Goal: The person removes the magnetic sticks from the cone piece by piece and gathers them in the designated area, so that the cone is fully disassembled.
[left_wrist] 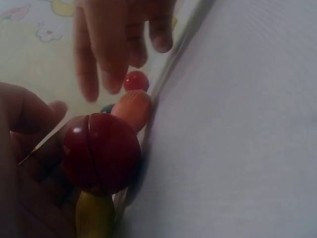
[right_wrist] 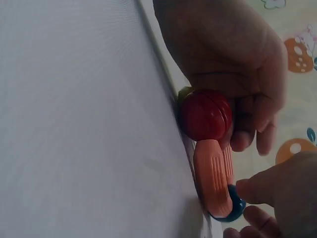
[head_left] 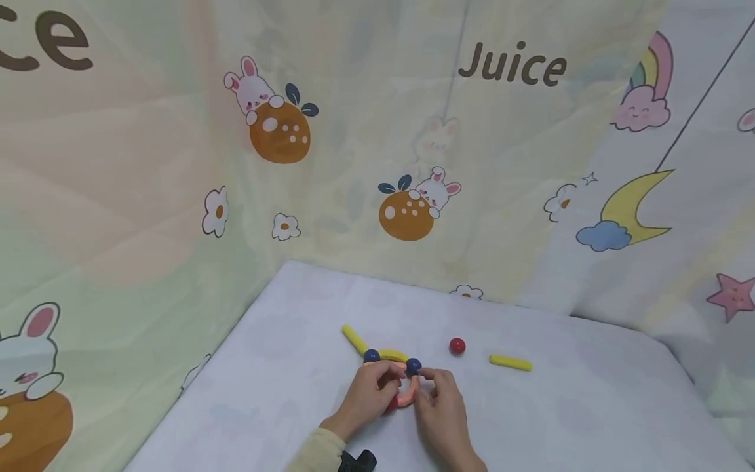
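In the head view, both hands are at a group of joined toy balls and rods on the white table. A blue ball (head_left: 371, 355) and another blue ball (head_left: 413, 366) are linked by a curved yellow rod (head_left: 392, 355). A straight yellow rod (head_left: 355, 339) sticks out up-left. My left hand (head_left: 366, 396) lies over the group with its fingers loosely bent beside a red ball (left_wrist: 101, 153), its thumb apart from it. My right hand (head_left: 444, 413) has its fingertips right at the right blue ball, next to a curved orange rod (right_wrist: 212, 178). My left hand partly hides the group.
A loose red ball (head_left: 457, 346) lies behind the right hand, with a loose yellow rod (head_left: 510, 362) farther right. A black object (head_left: 358, 461) shows by the left sleeve. Printed cloth walls (head_left: 354, 131) rise behind and left of the table (head_left: 566, 406).
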The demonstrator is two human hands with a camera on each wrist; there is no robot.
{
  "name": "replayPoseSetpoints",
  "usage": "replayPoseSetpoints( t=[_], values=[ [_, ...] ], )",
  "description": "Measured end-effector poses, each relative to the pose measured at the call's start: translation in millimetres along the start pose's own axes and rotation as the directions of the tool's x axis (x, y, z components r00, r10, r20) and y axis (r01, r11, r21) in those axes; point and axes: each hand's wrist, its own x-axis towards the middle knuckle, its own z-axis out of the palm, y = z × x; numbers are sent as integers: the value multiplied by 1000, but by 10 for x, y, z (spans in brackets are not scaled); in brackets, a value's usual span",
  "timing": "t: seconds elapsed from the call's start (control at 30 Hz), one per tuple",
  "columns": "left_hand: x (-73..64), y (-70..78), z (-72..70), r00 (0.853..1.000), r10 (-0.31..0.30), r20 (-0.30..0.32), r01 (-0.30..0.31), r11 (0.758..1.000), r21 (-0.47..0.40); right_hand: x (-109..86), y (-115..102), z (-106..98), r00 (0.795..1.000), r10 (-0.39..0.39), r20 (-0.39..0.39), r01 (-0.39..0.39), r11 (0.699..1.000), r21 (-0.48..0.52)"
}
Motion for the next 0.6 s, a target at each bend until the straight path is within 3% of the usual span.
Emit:
replayPoseSetpoints(
  t=[0.13, 0.3, 0.5, 0.6],
  values=[
    [-7, -5, 9, 999, 46, -9, -46, 999, -19, 32, -117, 93, 985, -167, -37, 164, 984, -73],
    [-14, -1, 2, 998, 57, 16, -56, 996, -63, 134, -181, 179, 945, -326, 5, 319, 922, -220],
    [-16, -15, 31, 998, 34, 45, -31, 998, -63, 252, -203, 215, 909, -414, 40, 406, 861, -306],
    [-7, -11, 8, 999, 45, 15, -45, 999, -15, 292, -217, 216, 922, -386, 39, 382, 884, -268]
  ],
)
